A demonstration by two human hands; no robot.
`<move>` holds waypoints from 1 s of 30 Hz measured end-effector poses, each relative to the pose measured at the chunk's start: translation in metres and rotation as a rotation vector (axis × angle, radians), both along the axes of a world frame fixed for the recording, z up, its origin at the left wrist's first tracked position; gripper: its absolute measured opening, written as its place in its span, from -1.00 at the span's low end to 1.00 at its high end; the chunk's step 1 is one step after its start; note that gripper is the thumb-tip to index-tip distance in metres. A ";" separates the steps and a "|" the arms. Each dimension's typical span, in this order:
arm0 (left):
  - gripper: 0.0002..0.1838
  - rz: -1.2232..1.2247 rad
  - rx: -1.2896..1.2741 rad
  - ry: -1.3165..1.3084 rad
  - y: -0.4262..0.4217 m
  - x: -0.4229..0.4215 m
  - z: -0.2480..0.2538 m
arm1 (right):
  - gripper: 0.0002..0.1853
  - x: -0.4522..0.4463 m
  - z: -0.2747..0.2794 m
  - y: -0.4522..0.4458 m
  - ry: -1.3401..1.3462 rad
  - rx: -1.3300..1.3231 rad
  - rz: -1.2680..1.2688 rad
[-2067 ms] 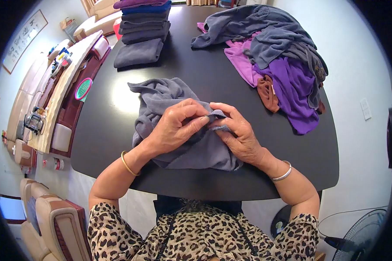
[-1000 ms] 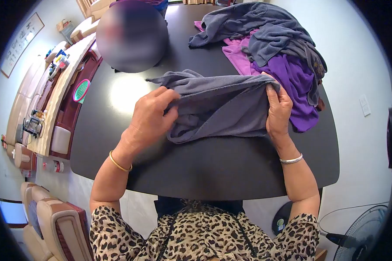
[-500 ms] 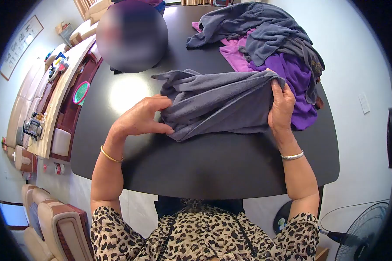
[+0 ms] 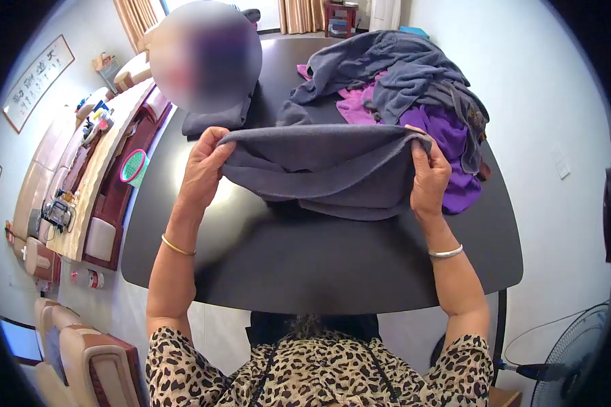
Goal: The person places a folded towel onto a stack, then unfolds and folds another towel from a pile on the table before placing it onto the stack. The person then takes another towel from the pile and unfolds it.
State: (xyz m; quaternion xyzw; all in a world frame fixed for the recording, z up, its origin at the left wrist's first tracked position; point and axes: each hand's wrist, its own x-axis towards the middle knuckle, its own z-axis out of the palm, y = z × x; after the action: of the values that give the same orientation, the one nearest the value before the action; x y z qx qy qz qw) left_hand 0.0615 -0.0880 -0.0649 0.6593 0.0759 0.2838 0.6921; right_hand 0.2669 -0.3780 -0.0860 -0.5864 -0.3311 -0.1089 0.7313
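Note:
A soft grey towel (image 4: 319,163) is stretched between my two hands above the dark table, its upper edge held up and the rest drooping in folds. My left hand (image 4: 205,166) pinches its left corner between thumb and fingers. At the other end, my right hand (image 4: 430,178) grips the right corner, thumb in front. Just beyond my right hand, a heap of cloths lies on the table, with a grey cloth (image 4: 414,68) on top, a pink cloth (image 4: 356,103) and a purple cloth (image 4: 448,159). Another folded grey cloth (image 4: 214,122) lies at the back left, partly hidden by a blurred patch.
The dark table (image 4: 319,271) has rounded corners. To its left are a long wooden bench table (image 4: 91,176) with items on it, a green and pink basket (image 4: 134,166) and padded chairs (image 4: 88,359). A fan (image 4: 574,359) stands at the lower right.
My left hand has closed on the towel's left corner and moved away from me. The towel, bunched before, is now spread wide between both hands. The view has tilted up slightly.

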 end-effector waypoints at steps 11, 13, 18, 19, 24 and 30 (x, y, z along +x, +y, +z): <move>-0.78 0.131 1.164 0.389 0.031 -0.030 0.056 | -0.84 -0.002 0.087 -0.007 -0.203 0.014 -0.019; -0.82 0.485 1.304 0.117 0.048 -0.027 0.061 | -0.84 -0.008 0.100 -0.002 -0.267 0.026 0.005; -0.86 0.583 0.795 0.282 0.039 -0.035 0.104 | -0.81 -0.008 0.114 0.003 -0.173 0.134 0.117; -0.85 0.431 0.644 0.161 0.054 -0.033 0.105 | -0.80 -0.006 0.115 0.004 -0.176 0.117 0.140; -0.71 0.367 0.464 -0.127 0.055 -0.052 0.173 | -0.79 -0.004 0.133 0.009 -0.137 0.147 0.199; -0.74 0.370 0.479 -0.081 0.037 -0.061 0.205 | -0.80 0.005 0.155 0.019 -0.221 0.102 0.122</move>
State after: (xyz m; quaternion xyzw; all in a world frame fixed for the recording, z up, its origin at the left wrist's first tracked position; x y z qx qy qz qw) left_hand 0.0004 -0.0513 0.1397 0.7669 0.0980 0.4407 0.4561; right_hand 0.2716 -0.3593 0.0695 -0.5117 -0.4386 -0.1445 0.7245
